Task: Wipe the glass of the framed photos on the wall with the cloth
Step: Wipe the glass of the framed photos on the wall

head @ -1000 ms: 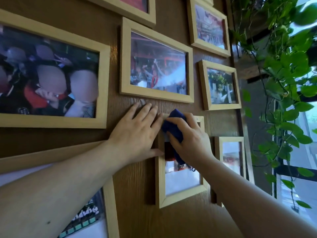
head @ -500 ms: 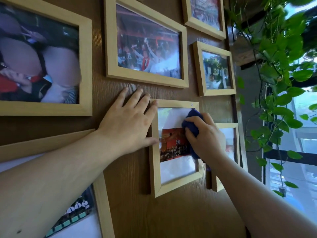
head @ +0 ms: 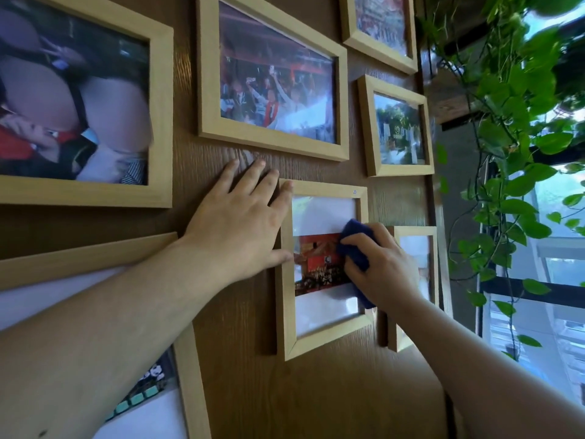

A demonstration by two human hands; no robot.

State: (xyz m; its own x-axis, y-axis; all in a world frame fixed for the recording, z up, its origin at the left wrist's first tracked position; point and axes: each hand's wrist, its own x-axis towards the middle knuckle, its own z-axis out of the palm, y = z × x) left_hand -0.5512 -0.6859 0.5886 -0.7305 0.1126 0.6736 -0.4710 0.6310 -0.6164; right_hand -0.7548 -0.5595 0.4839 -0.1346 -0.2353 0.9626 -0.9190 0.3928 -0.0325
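A small upright wooden framed photo (head: 286, 312) hangs on the brown wood wall, low in the middle. My right hand (head: 384, 267) presses a dark blue cloth (head: 356, 240) against the right part of its glass. My left hand (head: 237, 223) lies flat on the wall beside the frame, fingers spread, with the little finger and thumb touching its left edge. Part of the cloth is hidden under my right palm.
Several other light wooden frames surround it: a large one (head: 158, 122) at the left, one (head: 272, 144) above, one (head: 367, 128) at the upper right, one (head: 433, 248) behind my right hand. Green trailing leaves (head: 522, 128) hang by a window at the right.
My right hand with the cloth has gone from the frame's top left across the glass to its right side, then a little lower. My left hand has stayed beside the frame.
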